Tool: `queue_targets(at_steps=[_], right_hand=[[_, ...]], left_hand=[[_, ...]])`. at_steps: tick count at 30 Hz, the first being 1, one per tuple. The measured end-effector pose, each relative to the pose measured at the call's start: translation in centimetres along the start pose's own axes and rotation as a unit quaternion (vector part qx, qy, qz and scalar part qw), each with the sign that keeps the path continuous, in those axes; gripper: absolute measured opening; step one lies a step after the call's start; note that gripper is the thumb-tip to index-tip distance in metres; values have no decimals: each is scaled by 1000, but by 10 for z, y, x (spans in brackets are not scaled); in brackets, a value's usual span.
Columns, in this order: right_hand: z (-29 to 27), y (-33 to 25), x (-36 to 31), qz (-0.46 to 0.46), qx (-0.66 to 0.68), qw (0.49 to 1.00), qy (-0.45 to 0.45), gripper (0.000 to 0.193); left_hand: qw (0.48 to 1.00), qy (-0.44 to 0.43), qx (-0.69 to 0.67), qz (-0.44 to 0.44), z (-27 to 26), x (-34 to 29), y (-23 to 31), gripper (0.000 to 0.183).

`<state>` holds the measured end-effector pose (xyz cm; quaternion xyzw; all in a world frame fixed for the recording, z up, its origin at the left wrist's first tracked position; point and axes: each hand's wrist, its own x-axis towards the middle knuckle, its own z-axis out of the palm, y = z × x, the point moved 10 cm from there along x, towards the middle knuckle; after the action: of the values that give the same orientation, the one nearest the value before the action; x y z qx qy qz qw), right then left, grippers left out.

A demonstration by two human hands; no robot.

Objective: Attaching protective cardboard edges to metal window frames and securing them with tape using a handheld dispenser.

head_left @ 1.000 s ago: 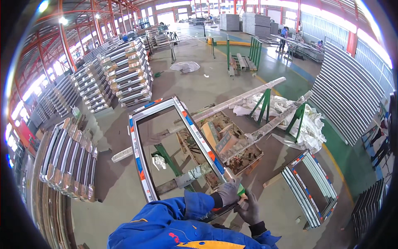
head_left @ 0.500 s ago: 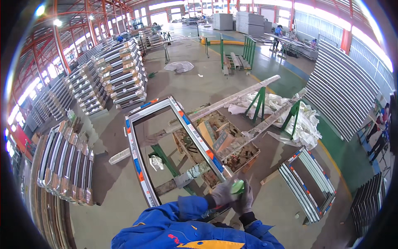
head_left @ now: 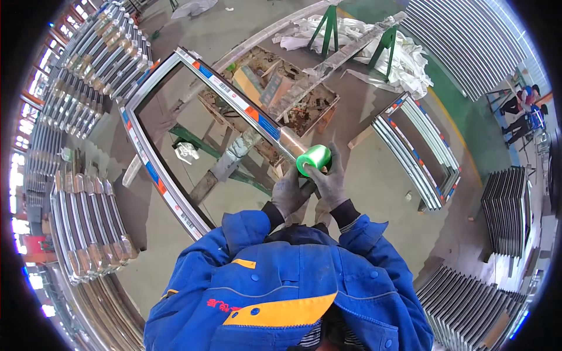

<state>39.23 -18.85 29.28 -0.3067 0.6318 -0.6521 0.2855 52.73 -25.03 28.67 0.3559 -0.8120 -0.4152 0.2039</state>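
Observation:
A roll of shiny green tape (head_left: pixel 316 158) is in my gloved right hand (head_left: pixel 332 182), its thumb and fingers round the near side. Close beside it, my gloved left hand (head_left: pixel 287 192) has its fingers curled in just below the roll. What those fingers hold, if anything, is hidden. Both hands are at the near right corner of a large rectangular metal frame (head_left: pixel 225 90), which has blue, orange and white printed film along its sides. Clear brown wrapping (head_left: pixel 291 140) covers the frame near that corner. The frame rests across a wrapped support bar (head_left: pixel 231 155).
Behind the frame stands a wooden crate (head_left: pixel 328 120) of scraps. Green trestles (head_left: pixel 383 52) and white sheeting (head_left: pixel 413 73) lie beyond. Stacked frames (head_left: pixel 418 152) are to my right, with more wrapped frames (head_left: pixel 91 225) to my left. Two people (head_left: pixel 524 120) are at the far right.
My view has tilted down. The hands, blurred earlier, now show clearly, with the green roll turned upright in the right hand at the frame's corner.

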Motion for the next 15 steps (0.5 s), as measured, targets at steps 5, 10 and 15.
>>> queue_targets(at_steps=[5, 10, 15], right_hand=[[-4, -2, -3, -12, -37, 999, -4, 98], [-14, 9, 2, 6, -21, 1000, 11, 100], [-22, -67, -5, -4, -174, 980, -97, 108]], left_hand=[[1000, 12, 4, -24, 3, -3, -2, 61], [997, 13, -24, -65, 2, 3, 4, 55], [997, 6, -49, -66, -2, 3, -2, 49]])
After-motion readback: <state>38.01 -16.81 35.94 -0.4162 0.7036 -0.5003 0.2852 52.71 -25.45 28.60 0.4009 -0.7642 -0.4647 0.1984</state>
